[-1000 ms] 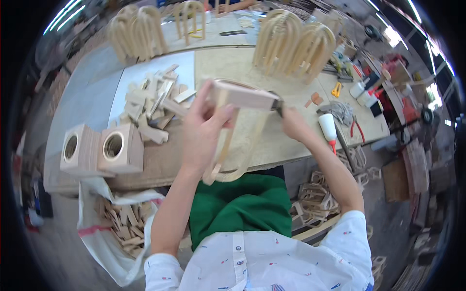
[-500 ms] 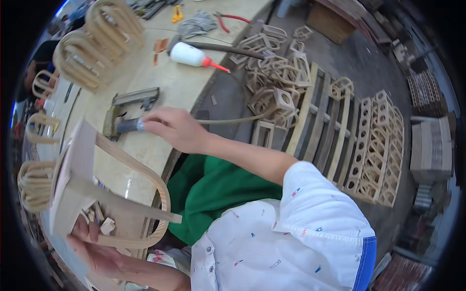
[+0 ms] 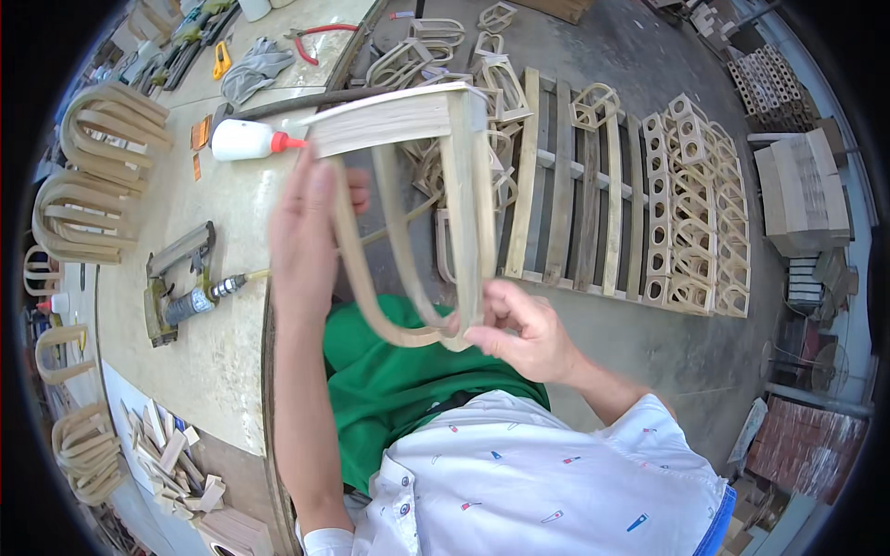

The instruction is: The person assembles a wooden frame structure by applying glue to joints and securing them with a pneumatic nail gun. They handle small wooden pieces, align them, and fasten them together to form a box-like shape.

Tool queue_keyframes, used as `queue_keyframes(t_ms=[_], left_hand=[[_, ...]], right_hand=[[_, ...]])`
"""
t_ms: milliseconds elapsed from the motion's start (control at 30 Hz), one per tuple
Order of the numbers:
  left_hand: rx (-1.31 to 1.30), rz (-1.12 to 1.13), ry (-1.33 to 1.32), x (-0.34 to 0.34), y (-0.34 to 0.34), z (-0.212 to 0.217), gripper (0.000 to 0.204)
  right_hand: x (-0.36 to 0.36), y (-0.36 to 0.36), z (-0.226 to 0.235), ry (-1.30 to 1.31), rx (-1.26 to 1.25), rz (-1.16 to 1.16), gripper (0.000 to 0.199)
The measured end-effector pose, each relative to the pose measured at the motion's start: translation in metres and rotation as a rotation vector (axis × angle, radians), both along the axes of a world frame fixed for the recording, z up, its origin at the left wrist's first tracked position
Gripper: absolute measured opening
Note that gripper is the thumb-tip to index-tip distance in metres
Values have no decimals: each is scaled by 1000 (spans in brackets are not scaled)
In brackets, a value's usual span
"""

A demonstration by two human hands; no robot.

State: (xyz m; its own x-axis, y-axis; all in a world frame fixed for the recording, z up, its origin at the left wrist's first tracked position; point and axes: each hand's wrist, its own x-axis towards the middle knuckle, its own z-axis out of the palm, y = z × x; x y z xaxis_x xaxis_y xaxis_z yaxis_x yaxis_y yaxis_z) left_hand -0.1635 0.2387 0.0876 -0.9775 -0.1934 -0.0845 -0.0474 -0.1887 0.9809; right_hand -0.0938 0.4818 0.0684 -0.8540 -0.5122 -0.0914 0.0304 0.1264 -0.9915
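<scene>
Between my hands is a pale wooden frame (image 3: 389, 132), made of a flat board, straight legs and bent U-shaped strips. My left hand (image 3: 304, 227) is wrapped round its board end at the upper left, slightly blurred. At the lower right, my right hand (image 3: 524, 332) pinches the ends where a straight leg meets the curved strip. The frame hangs over the bench edge, above my green apron (image 3: 399, 361). On the bench to the left lies a nail gun (image 3: 181, 287) with its air hose attached, touched by neither hand. Behind my left hand a white squeeze bottle (image 3: 243, 140) with a red nozzle lies on its side.
Bent wooden loops (image 3: 88, 218) stand along the bench's left side. Offcuts (image 3: 176, 454) are heaped at the near left. Pliers (image 3: 315, 42), a grey glove (image 3: 255, 69) and a yellow cutter (image 3: 221, 60) lie farther back. A slatted pallet (image 3: 584, 185) and stacked frames (image 3: 695, 213) occupy the floor rightward.
My right hand has left the nail gun, now lying on the bench, and grips the frame. The frame has moved right and turned, with my left hand still on it. The view has shifted.
</scene>
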Motion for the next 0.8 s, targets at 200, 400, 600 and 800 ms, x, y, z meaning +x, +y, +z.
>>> queue_keyframes(t_ms=[200, 400, 600, 800], left_hand=[[-256, -94, -141, 68, -10, -41, 40], [-199, 142, -349, 183, -67, -68, 13], [-115, 295, -445, 238, -76, -90, 9], [60, 357, -374, 237, -50, -106, 12]], right_hand=[[-78, 22, -49, -445, -102, -271, 28], [-230, 14, -111, -209, 144, -391, 17], [-342, 3, -94, 152, 133, -727, 17], [-246, -14, -153, -47, 129, -543, 21]])
